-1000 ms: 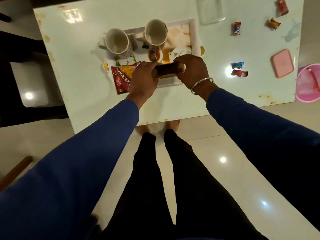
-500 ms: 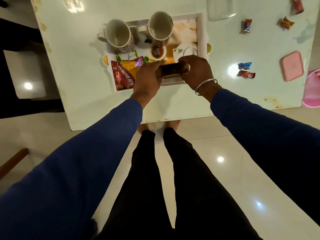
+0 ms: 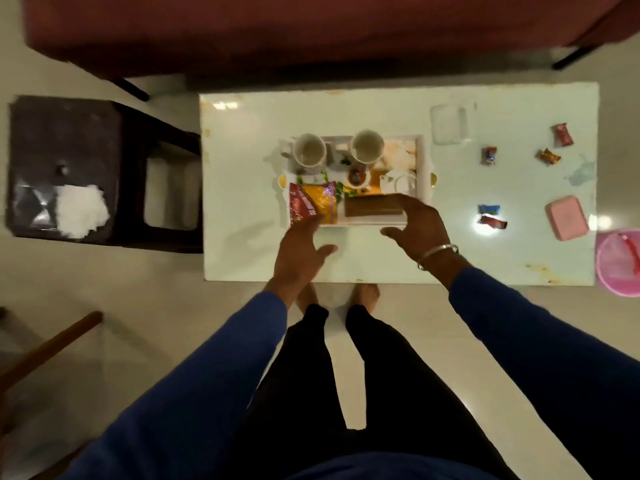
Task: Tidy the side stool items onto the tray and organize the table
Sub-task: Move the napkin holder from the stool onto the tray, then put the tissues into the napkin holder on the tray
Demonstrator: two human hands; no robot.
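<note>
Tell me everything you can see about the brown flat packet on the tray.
The brown packet is a flat, long rectangle, dark brown, with a slightly glossy wrapper; any print is too blurred to read. It lies flat in the near right part of the white tray, beside the red and yellow snack bag and in front of the small white teapot. The right hand is open over its right end, fingers spread; whether they touch it is unclear. The left hand is apart from it.

Both open hands, left hand (image 3: 298, 249) and right hand (image 3: 417, 225), hover at the tray's (image 3: 423, 168) near edge, where a brown packet (image 3: 372, 206) lies.
</note>
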